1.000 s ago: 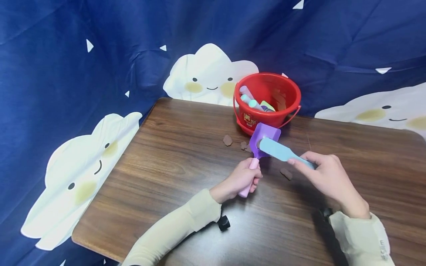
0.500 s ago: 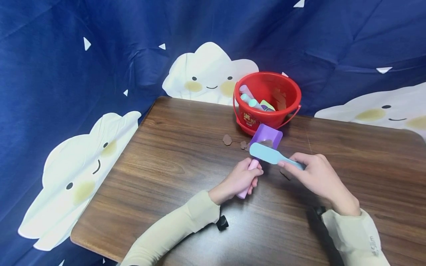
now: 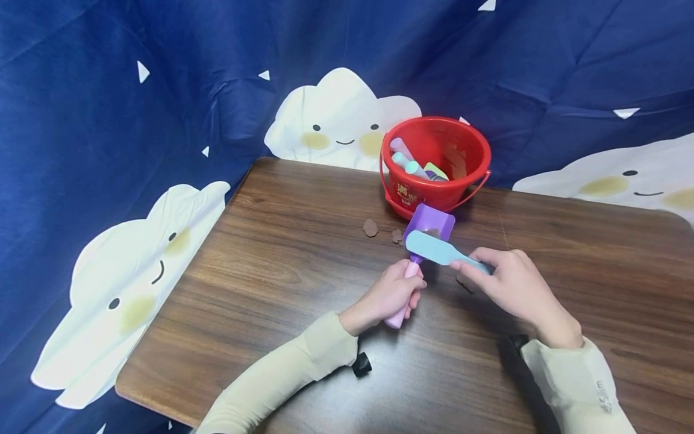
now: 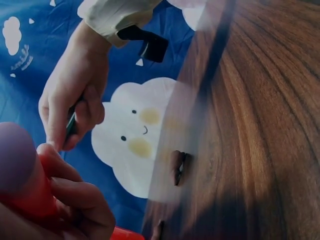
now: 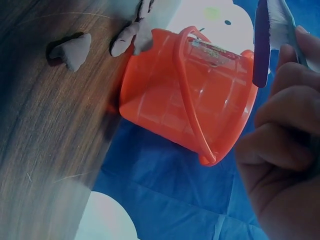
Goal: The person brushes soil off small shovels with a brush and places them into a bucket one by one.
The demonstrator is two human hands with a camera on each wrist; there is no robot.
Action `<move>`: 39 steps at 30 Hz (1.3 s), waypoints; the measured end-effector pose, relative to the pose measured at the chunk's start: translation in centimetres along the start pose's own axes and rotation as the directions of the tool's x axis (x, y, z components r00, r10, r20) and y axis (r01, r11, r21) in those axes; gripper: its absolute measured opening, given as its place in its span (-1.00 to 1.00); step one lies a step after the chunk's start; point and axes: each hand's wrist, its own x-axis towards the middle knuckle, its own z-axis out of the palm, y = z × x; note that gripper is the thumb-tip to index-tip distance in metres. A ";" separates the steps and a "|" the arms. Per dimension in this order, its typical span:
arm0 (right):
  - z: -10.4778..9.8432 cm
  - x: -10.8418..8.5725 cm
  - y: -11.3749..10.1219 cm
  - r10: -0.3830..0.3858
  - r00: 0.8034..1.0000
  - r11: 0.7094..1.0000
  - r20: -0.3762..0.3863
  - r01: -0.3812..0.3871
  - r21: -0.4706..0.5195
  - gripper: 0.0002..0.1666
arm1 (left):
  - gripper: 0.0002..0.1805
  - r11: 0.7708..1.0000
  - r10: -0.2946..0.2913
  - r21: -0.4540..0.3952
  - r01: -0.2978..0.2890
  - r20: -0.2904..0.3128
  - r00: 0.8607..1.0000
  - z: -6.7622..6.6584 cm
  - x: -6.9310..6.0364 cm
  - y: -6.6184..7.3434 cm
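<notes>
My left hand (image 3: 394, 292) grips the pink handle (image 3: 400, 310) of a small purple dustpan (image 3: 434, 217), lifted above the table. My right hand (image 3: 517, 280) holds a light blue brush (image 3: 431, 248) by its handle, fingers curled round it in the right wrist view. Pale bristles (image 5: 278, 22) face the dustpan there. In the head view the brush head lies across the lower part of the pan. A brown piece (image 3: 432, 232) shows in the pan, partly hidden by the brush. Other brown pieces lie on the table, one (image 3: 370, 228) left of the pan and one (image 3: 465, 283) below the brush.
A red bucket (image 3: 461, 191) stands just behind the dustpan. Inside are several pastel-handled tools (image 3: 402, 160) and a brown patch. The wooden table (image 3: 303, 241) meets a blue cloud-print curtain (image 3: 179, 72) at the back and left.
My right hand has moved left and slightly nearer with the brush, from the pan's right to its lower part. The dustpan tipped a little and shifted slightly; the bucket stayed put.
</notes>
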 end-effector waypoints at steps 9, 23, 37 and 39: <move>0.8 0.1 0.0 -0.056 0.996 0.988 -0.072 0.045 -0.149 -0.72 | -0.95 0.999 -0.031 -0.041 0.030 -0.016 0.999 0.3 -0.2 -0.3; 2.7 -0.1 0.9 -0.157 0.969 0.979 -0.191 0.128 -0.158 -0.75 | -0.91 0.991 -0.081 -0.114 0.075 -0.053 0.995 0.5 -0.3 0.0; 3.0 0.1 1.7 -0.162 0.912 0.984 -0.377 0.121 -0.131 -0.77 | -0.91 0.986 -0.111 -0.124 0.111 0.009 0.994 0.6 -0.6 0.1; 2.9 0.1 1.6 -0.132 0.916 0.990 -0.378 0.102 -0.098 -0.78 | -0.91 0.988 -0.110 -0.113 0.110 0.005 0.994 0.6 -0.5 0.2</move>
